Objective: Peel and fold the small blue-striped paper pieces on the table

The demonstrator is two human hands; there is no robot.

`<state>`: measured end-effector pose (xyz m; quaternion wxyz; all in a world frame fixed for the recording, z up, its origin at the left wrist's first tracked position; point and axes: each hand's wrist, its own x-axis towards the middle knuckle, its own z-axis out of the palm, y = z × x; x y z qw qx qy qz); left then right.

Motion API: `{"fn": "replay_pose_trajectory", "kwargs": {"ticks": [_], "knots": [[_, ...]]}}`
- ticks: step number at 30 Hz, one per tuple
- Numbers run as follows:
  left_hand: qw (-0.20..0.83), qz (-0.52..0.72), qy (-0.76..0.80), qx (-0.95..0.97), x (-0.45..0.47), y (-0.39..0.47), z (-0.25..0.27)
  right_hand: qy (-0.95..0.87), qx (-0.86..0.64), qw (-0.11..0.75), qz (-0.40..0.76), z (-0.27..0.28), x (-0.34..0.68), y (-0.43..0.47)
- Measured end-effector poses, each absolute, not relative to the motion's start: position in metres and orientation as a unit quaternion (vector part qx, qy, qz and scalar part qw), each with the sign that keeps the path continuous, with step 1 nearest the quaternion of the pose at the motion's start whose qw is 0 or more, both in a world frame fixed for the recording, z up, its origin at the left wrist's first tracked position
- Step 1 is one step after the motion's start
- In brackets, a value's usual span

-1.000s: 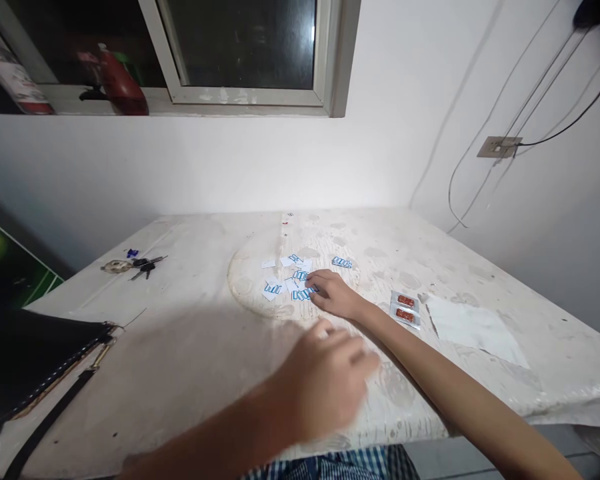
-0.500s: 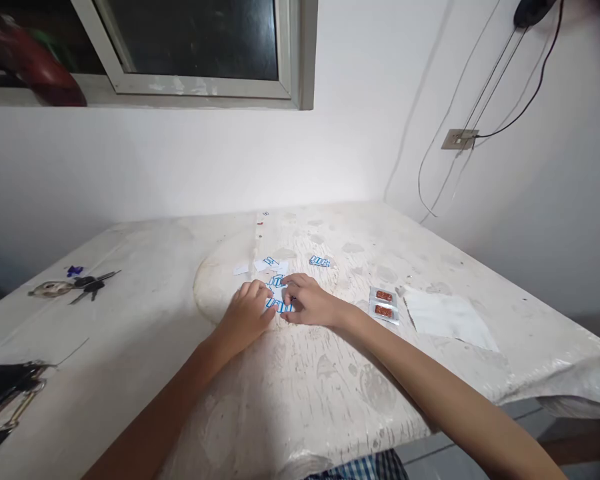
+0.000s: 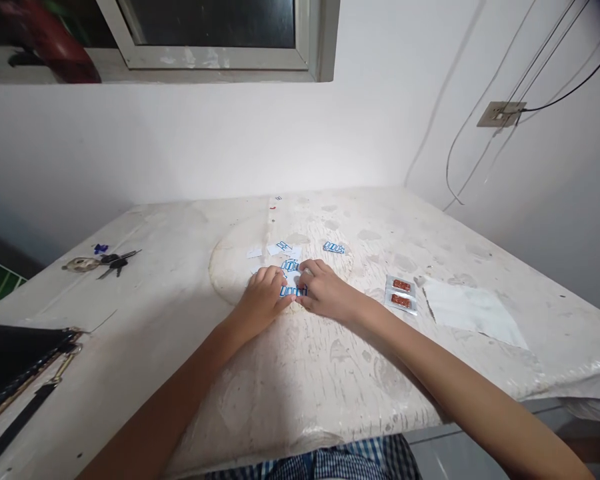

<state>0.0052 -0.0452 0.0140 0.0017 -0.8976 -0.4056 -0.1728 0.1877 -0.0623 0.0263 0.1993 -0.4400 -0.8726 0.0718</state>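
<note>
Stained table [image 3: 310,380], white wall [image 3: 205,140], dark window [image 3: 210,23]; left grip [image 3: 261,297], right grip [image 3: 326,290] at paper scraps [image 3: 291,265], can't tell if pinching.

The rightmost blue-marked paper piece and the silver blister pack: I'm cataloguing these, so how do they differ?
The paper piece shows blue outlines on white; the blister pack shows two red blocks in silver. The piece lies nearer the right hand than the pack does. Both rest on the table.
</note>
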Motion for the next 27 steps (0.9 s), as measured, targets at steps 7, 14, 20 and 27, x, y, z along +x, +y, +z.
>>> {"fn": "replay_pose_trajectory", "kwargs": {"ticks": [7, 14, 20, 27], "knots": [[-0.062, -0.175, -0.418, -0.889, 0.005, -0.048, 0.019, -0.87, -0.446, 0.19, 0.091, 0.027, 0.185, -0.066], [-0.135, -0.167, -0.417, -0.883, 0.007, -0.05, 0.019, -0.873, -0.438, 0.166, 0.133, 0.031, 0.184, -0.069], [-0.149, -0.159, -0.432, -0.875, 0.009, -0.056, 0.026, -0.869, -0.438, 0.187, 0.137, 0.032, 0.181, -0.074], [-0.17, -0.171, -0.433, -0.868, 0.01, -0.058, 0.022, -0.863, -0.439, 0.197, 0.156, 0.033, 0.179, -0.075]]}}
